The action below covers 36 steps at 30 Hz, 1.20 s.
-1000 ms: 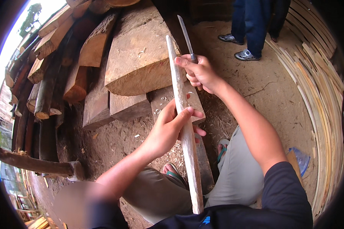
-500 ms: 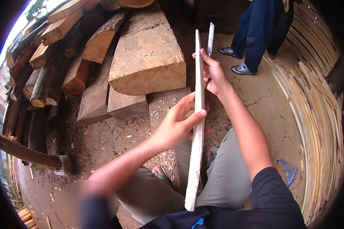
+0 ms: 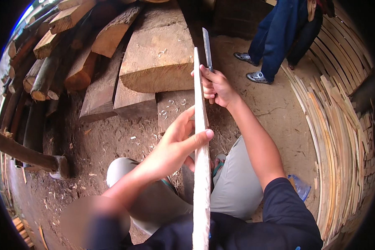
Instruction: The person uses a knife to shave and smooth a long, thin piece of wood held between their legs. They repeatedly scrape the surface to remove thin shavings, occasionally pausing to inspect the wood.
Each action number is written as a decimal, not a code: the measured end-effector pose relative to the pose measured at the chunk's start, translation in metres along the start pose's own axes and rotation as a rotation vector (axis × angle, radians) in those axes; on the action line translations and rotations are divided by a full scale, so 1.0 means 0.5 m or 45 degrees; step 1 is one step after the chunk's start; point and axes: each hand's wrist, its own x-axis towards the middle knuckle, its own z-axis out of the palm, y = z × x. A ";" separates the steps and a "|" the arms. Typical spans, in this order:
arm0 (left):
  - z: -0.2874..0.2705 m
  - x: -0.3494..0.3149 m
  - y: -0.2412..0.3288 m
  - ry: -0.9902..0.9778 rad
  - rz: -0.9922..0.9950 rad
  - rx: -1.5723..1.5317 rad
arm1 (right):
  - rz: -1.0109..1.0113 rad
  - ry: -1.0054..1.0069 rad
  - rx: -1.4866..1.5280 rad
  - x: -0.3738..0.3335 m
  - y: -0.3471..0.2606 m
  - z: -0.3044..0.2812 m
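Observation:
A long pale wooden slat runs edge-on from my lap up toward the wood pile. My left hand grips it near the middle, thumb across its front face. My right hand is closed on the handle of a knife whose grey blade points up and away, close beside the slat's upper end. My knees in grey trousers sit under the slat.
Thick sawn timber blocks and rough logs pile up ahead and to the left. Stacked thin slats curve along the right side. Another person's legs and shoes stand at the upper right. A blue bag lies on the dirt.
The slat has turned from showing its flat face to standing edge-on. My right hand with the knife has come closer alongside the slat's top end.

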 end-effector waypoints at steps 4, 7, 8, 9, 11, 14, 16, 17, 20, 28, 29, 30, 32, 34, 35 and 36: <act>0.021 -0.040 -0.019 0.023 0.020 -0.110 | 0.074 -0.054 -0.144 -0.006 0.015 0.012; 0.012 -0.055 -0.044 0.006 -0.014 -0.231 | 0.132 -0.045 -0.289 -0.010 0.027 0.026; 0.010 -0.057 -0.049 0.001 -0.015 -0.278 | 0.154 -0.067 -0.306 -0.010 0.031 0.025; 0.006 -0.057 -0.055 -0.023 -0.023 -0.294 | 0.176 -0.088 -0.324 -0.011 0.035 0.022; -0.006 -0.060 -0.075 -0.024 -0.021 -0.318 | 0.243 -0.146 -0.383 -0.016 0.038 0.023; -0.005 -0.066 -0.088 0.018 -0.003 -0.430 | 0.254 -0.159 -0.512 -0.019 0.039 0.041; -0.007 -0.063 -0.098 0.046 -0.002 -0.463 | 0.273 -0.165 -0.518 -0.018 0.043 0.043; -0.007 -0.061 -0.100 0.066 -0.012 -0.467 | 0.285 -0.158 -0.520 -0.016 0.049 0.045; -0.007 -0.053 -0.102 0.117 -0.043 -0.488 | 0.312 -0.128 -0.545 -0.011 0.063 0.037; -0.032 -0.039 -0.103 0.111 -0.078 -0.390 | 0.324 -0.110 -0.626 -0.005 0.063 0.041; -0.035 -0.036 -0.104 0.160 -0.066 -0.383 | 0.254 -0.109 -0.693 -0.004 0.066 0.039; -0.040 -0.034 -0.107 0.209 -0.055 -0.376 | 0.229 -0.069 -0.807 -0.003 0.065 0.039; -0.053 -0.025 -0.116 0.396 0.022 -0.337 | 0.170 0.015 -1.037 -0.006 0.054 0.039; -0.076 -0.012 -0.126 0.669 0.153 -0.270 | 0.049 0.004 -1.197 -0.001 0.069 0.002; -0.088 -0.002 -0.120 0.716 0.155 -0.247 | 0.015 0.005 -1.228 -0.005 0.072 -0.021; -0.103 0.005 -0.110 0.774 0.157 -0.215 | -0.026 -0.003 -1.248 -0.008 0.072 -0.023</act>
